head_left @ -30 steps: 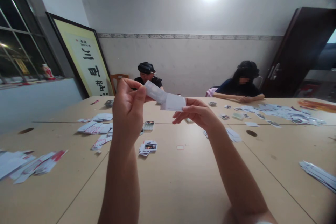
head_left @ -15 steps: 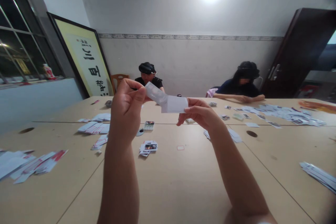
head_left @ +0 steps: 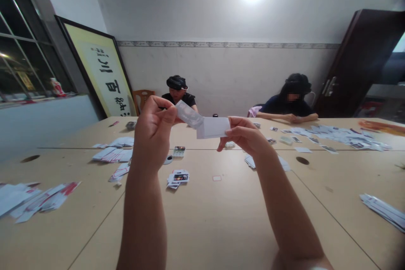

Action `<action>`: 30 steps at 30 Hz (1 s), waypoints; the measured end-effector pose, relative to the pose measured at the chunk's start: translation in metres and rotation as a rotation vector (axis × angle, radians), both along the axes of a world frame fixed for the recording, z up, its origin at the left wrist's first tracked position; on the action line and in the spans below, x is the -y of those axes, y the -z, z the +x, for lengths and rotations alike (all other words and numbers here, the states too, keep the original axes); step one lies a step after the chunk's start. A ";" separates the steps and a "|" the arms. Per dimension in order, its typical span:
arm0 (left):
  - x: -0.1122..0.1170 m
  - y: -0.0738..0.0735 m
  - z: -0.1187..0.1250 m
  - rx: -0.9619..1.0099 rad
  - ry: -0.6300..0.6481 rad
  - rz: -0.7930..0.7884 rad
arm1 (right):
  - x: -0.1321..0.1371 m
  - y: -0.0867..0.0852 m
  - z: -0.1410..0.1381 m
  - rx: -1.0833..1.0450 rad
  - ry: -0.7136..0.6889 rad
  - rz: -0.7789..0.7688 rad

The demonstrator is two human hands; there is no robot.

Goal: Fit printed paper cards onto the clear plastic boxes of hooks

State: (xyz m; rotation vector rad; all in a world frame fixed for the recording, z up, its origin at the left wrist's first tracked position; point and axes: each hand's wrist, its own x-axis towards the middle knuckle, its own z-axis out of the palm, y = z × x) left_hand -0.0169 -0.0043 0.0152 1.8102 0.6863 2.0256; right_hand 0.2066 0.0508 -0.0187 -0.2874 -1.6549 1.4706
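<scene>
My left hand [head_left: 154, 130] is raised over the table, thumb and finger pinching the upper left end of a translucent film strip [head_left: 189, 114]. The strip slants down to the right and meets a white card [head_left: 217, 127] at the card's left edge. Whether the two are joined or only overlap, I cannot tell. My right hand [head_left: 245, 134] grips the card's right edge between thumb and fingers. Below on the table lies a small pile of photo cards [head_left: 179, 178], with a small clear box [head_left: 179, 151] behind it.
White and red paper strips [head_left: 47, 202] and stacked white papers [head_left: 114, 154] lie on the left. Many scattered cards [head_left: 335, 135] cover the far right, and a paper bundle [head_left: 381, 211] rests at the right edge. Two people [head_left: 179, 88] sit across the table [head_left: 221, 223].
The white card and my right hand have shifted slightly to the right. My left hand keeps its pinch on the film strip, almost in the same place.
</scene>
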 end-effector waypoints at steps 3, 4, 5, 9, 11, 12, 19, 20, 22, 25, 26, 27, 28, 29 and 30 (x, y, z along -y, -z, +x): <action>-0.001 -0.001 -0.001 -0.010 0.000 0.006 | 0.000 0.000 0.001 0.001 0.007 0.006; -0.001 -0.001 -0.001 -0.011 -0.004 0.008 | 0.000 0.000 0.001 -0.001 0.008 0.009; -0.001 -0.001 -0.001 -0.009 -0.008 0.007 | 0.000 0.000 0.002 -0.002 0.007 0.011; 0.000 -0.003 0.000 0.005 -0.007 -0.007 | -0.001 0.000 0.004 -0.010 -0.013 0.027; 0.000 -0.003 0.001 0.001 0.004 -0.009 | -0.001 -0.001 0.005 -0.007 -0.011 0.033; -0.001 -0.002 0.000 0.003 0.004 -0.008 | -0.001 -0.001 0.006 -0.004 -0.003 0.035; -0.001 -0.003 -0.019 0.076 -0.083 0.020 | 0.008 -0.010 0.026 -0.056 0.160 0.095; -0.001 -0.004 -0.021 0.094 -0.091 0.021 | 0.013 -0.013 0.032 -0.070 0.213 0.127; 0.000 -0.005 -0.023 0.130 -0.105 0.012 | 0.025 -0.017 0.046 -0.088 0.339 0.204; -0.002 -0.006 -0.020 0.152 -0.117 -0.002 | 0.041 -0.023 0.069 -0.131 0.545 0.290; -0.004 -0.005 -0.018 0.152 -0.115 -0.003 | 0.042 -0.025 0.077 -0.161 0.609 0.301; -0.006 -0.005 -0.017 0.154 -0.110 -0.002 | 0.041 -0.026 0.083 -0.196 0.667 0.301; -0.009 -0.005 -0.015 0.157 -0.104 -0.003 | 0.037 -0.026 0.090 -0.228 0.717 0.289; -0.011 -0.004 -0.013 0.159 -0.094 -0.007 | 0.031 -0.025 0.096 -0.248 0.763 0.262; -0.012 -0.004 -0.011 0.157 -0.081 -0.015 | 0.021 -0.023 0.101 -0.252 0.806 0.219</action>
